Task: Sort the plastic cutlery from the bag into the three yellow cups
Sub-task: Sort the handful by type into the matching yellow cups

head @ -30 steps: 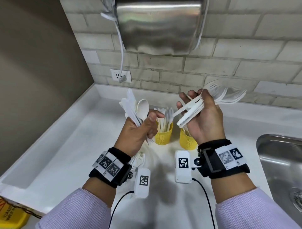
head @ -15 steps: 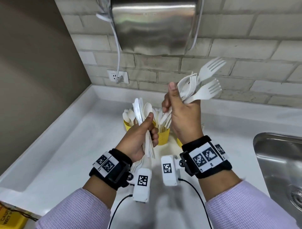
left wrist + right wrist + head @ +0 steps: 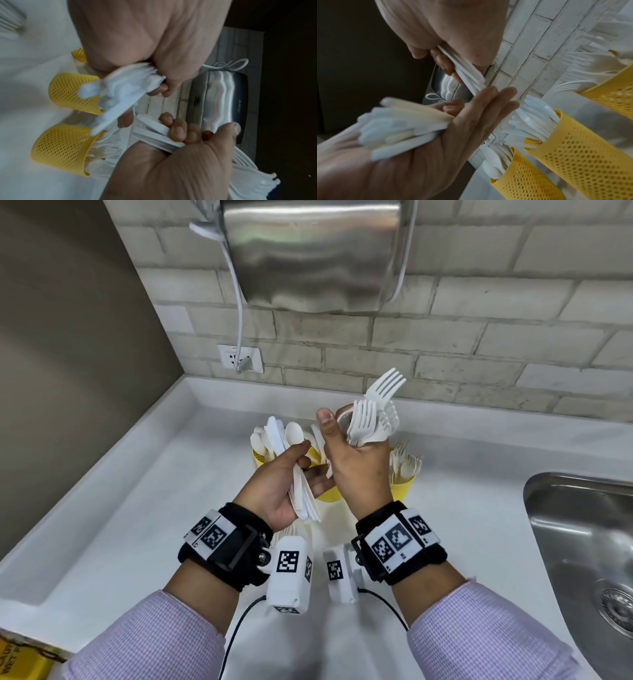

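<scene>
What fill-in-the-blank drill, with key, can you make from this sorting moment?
1. The right hand grips a bunch of white plastic ____.
2. The left hand holds spoons and ____ together.
3. The mesh cups on the counter are coloured ____.
4. The steel sink lies on the person's ____ side.

Missing words: forks; knives; yellow; right

The steel hand dryer bears the brand "AIKE"; the yellow sign's lettering is cut off.
</scene>
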Motion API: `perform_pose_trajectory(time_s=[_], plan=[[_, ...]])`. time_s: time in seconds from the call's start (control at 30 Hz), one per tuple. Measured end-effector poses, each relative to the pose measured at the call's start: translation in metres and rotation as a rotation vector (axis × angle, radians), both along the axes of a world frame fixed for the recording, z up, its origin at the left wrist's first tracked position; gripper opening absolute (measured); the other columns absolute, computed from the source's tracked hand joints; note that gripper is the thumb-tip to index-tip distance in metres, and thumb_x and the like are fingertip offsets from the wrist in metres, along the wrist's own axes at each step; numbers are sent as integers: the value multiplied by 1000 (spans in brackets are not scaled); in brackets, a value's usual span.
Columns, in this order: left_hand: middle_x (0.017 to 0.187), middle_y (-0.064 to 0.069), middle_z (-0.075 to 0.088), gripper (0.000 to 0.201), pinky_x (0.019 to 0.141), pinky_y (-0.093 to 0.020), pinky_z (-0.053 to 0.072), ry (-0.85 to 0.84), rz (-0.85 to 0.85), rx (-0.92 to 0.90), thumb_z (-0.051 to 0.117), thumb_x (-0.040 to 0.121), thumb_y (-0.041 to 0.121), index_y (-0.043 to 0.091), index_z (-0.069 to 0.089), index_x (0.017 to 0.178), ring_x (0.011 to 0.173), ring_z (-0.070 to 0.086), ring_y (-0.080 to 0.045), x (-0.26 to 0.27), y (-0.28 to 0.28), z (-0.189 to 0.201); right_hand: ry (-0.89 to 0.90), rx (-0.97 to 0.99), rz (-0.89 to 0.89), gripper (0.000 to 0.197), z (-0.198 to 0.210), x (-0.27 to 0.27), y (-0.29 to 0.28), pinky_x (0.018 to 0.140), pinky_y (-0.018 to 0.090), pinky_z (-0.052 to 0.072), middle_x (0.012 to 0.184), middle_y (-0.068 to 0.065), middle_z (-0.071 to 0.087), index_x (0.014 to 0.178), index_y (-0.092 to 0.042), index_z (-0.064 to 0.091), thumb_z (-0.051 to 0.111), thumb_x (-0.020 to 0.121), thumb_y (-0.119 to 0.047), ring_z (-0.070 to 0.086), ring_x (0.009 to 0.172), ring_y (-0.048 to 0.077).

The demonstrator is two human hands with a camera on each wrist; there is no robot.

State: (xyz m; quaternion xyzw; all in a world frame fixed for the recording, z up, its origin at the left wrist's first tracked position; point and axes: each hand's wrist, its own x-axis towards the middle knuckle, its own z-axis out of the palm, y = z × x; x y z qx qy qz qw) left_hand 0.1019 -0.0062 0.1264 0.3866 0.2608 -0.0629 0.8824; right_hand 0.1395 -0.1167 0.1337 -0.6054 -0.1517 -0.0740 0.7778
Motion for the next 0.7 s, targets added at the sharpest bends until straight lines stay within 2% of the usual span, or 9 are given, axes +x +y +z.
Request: perform_pose_trajectory(time_s=[0.13,0.27,0.33,0.43,0.47,0.5,0.57,0.63,0.7], plan=[[67,-9,64,40,72,-36,63,-46,-59,29,55,104,30,14,45,69,69,69,-22,0,-1,2,-4,-62,21,23,-1,-1,-2,63,22,54,64,-15,66,74,-27,61,78,90,-22,64,62,3],[73,-8,65,19,68,-36,62,-43,-113,65,54,104,31,16,50,94,68,68,-21,2,-2,3,56,-177,31,15,0,-5,4,65,55,61,71,-5,72,78,-43,68,77,80,-56,74,70,25],[68,-7,66,19,62,-35,63,-27,-114,37,55,103,30,15,51,91,64,71,-21,2,0,1,5,-141,15,14,3,-5,5,65,51,62,70,-8,71,75,-45,68,81,81,-47,73,69,20],[101,-10,71,37,72,-38,64,-70,-84,-35,69,87,30,16,48,114,85,74,-22,4,1,5,-11,-83,33,27,2,-5,4,64,33,58,70,-11,71,72,-40,70,87,79,-20,71,69,11],[101,-10,74,30,74,-38,65,-81,-49,-28,67,90,27,14,50,111,86,76,-22,5,2,6,1,-77,32,24,-2,-4,4,64,31,56,71,-9,72,72,-34,71,88,79,-18,72,69,12],[85,-8,75,16,75,-37,65,-93,-31,-35,62,97,23,10,53,100,78,76,-20,5,3,10,7,-79,38,21,-4,-4,4,65,29,56,71,-7,73,73,-28,70,87,80,-18,72,69,13],[58,-3,66,26,76,-33,63,-85,-4,-4,54,104,19,11,48,80,63,74,-16,3,1,15,9,-113,49,18,-8,-4,2,65,28,55,71,-6,73,73,-29,71,82,86,-23,73,68,13],[54,-2,62,32,78,-33,62,-75,-14,34,53,105,19,13,46,75,61,72,-16,2,0,14,31,-158,49,21,-10,-2,2,64,31,55,70,-9,72,71,-37,70,77,90,-30,72,68,10],[67,-10,67,36,80,-37,64,-42,-38,57,55,105,22,13,47,71,70,75,-21,2,1,6,69,-172,54,19,-9,-1,1,66,33,56,67,-12,70,73,-35,70,74,91,-39,69,66,8]])
